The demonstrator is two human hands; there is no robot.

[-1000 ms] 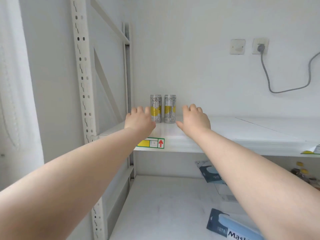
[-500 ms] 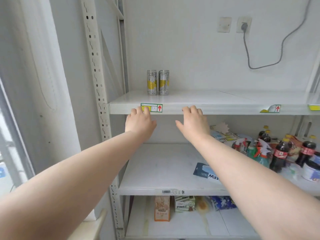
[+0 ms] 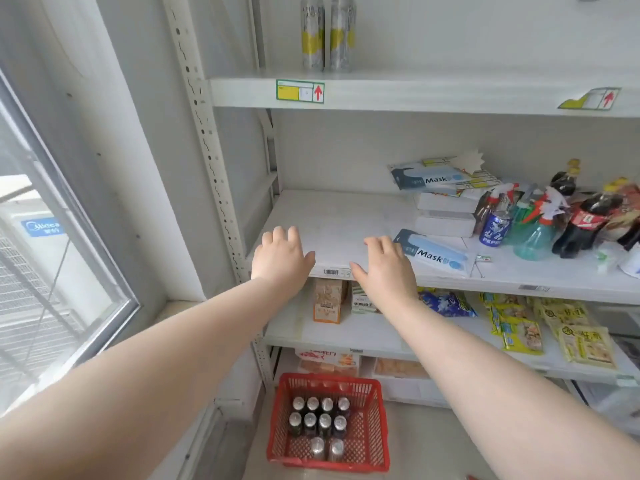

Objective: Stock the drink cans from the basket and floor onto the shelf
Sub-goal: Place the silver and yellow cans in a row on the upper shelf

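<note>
Down at bottom centre, ten drink cans [image 3: 320, 424] stand upright in a red basket [image 3: 377, 427] on the floor, their silver tops showing. Two yellow-banded cans [image 3: 327, 34] stand side by side on the top shelf [image 3: 450, 95] at upper centre, just above a yellow price tag [image 3: 299, 91]. Mid-frame, the left hand [image 3: 280, 259] and right hand [image 3: 386, 268] reach palm-down to the front edge of the middle shelf [image 3: 346, 216], fingers straight, slightly spread, holding nothing. A mask pack [image 3: 436, 256] lies just right of the right hand.

We see 3 shelves. Top shelf [image 3: 433, 97]: two cans [image 3: 313, 36] upright, side by side, far left. Mid shelf [image 3: 339, 220]: mask packs [image 3: 436, 254], Pepsi can [image 3: 494, 228], spray bottles [image 3: 533, 237], cola bottles [image 3: 588, 220] on the right. Lower shelf [image 3: 374, 330]: snack packs [image 3: 561, 327]. Floor [image 3: 433, 445]: red basket [image 3: 374, 427] w/ upright basket cans [image 3: 318, 420].
</note>
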